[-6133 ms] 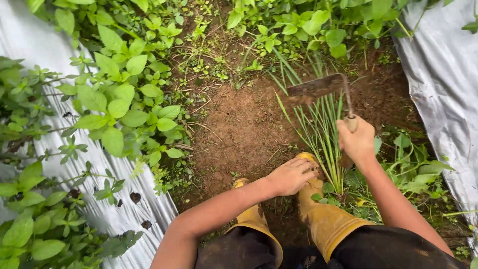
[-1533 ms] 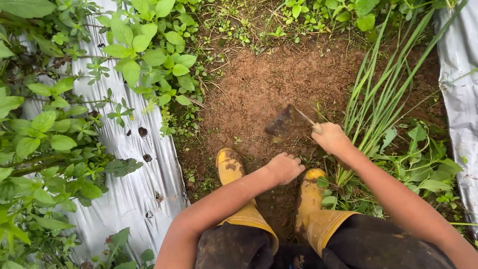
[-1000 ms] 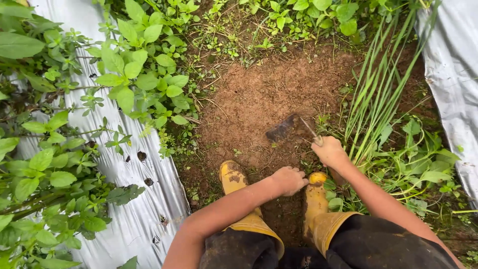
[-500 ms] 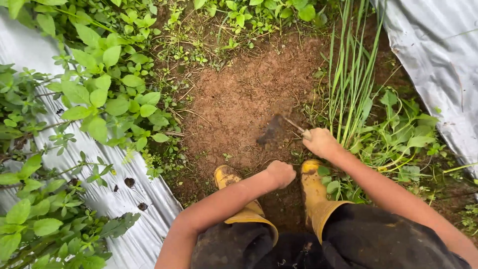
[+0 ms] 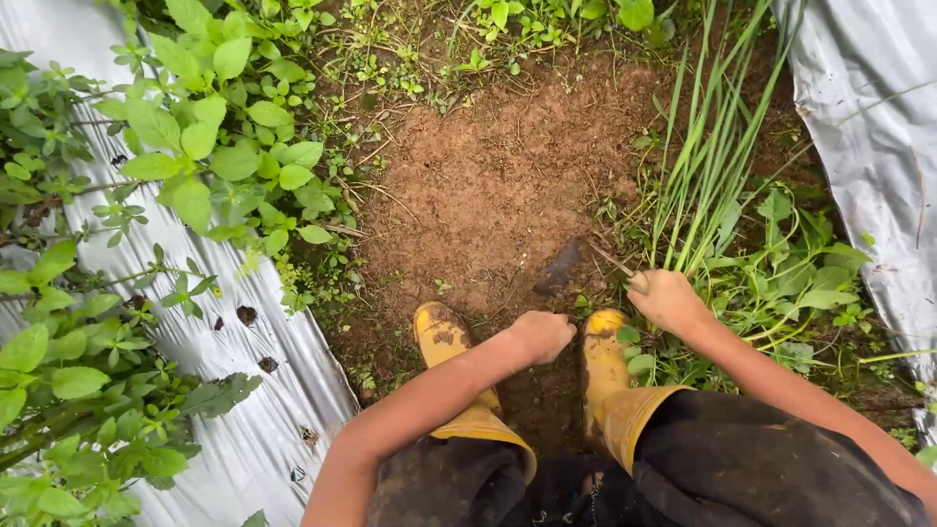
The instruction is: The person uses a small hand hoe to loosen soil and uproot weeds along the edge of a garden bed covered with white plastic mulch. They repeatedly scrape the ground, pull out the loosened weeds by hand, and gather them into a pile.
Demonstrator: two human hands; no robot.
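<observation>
My right hand (image 5: 667, 299) grips the short handle of a small hoe (image 5: 559, 267), whose dark blade rests on the bare brown soil (image 5: 498, 176) just ahead of my feet. Right beside that hand rises a clump of tall thin grass blades (image 5: 705, 166). My left hand (image 5: 542, 335) hovers low over the ground between my two muddy yellow boots (image 5: 444, 337), fingers curled closed; I see nothing in it. Dark trousers cover my knees at the bottom edge.
Silver plastic mulch sheets (image 5: 244, 429) run along the left and the right side (image 5: 869, 127). Leafy green plants (image 5: 195, 166) crowd the left sheet. Low weeds (image 5: 791, 283) grow at the right and along the far edge of the soil patch.
The hoe, raised high over the grass six seconds ago, has come down to the soil near my feet. In the last second both hands stayed low, shifting slightly as my head moved.
</observation>
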